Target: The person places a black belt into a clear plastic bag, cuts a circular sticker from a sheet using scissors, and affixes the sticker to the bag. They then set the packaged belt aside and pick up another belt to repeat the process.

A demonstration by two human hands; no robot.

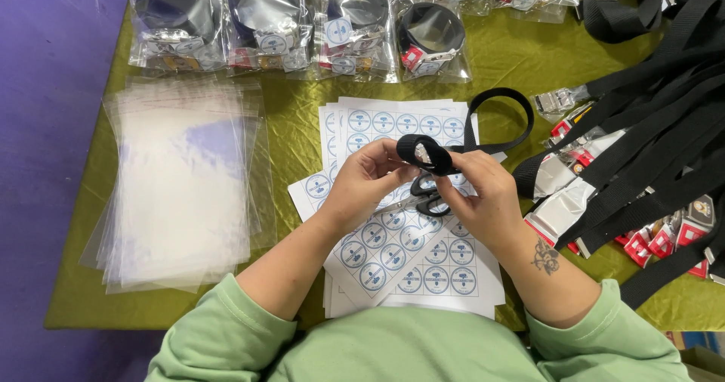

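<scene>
Both hands hold a black webbing belt (491,114) above a stack of sticker sheets (411,257). My left hand (361,185) pinches the rolled end of the belt, where a small metal piece shows. My right hand (479,193) grips the belt just right of the roll. The loose length of the belt loops away toward the back right. Under my hands lie black-handled scissors (427,199) on the round blue-and-white stickers.
A stack of clear plastic bags (177,185) lies at the left on the green cloth (291,114). Several bagged rolled belts (264,19) line the back edge. A heap of loose black belts with buckles and red-white tags (649,148) fills the right side.
</scene>
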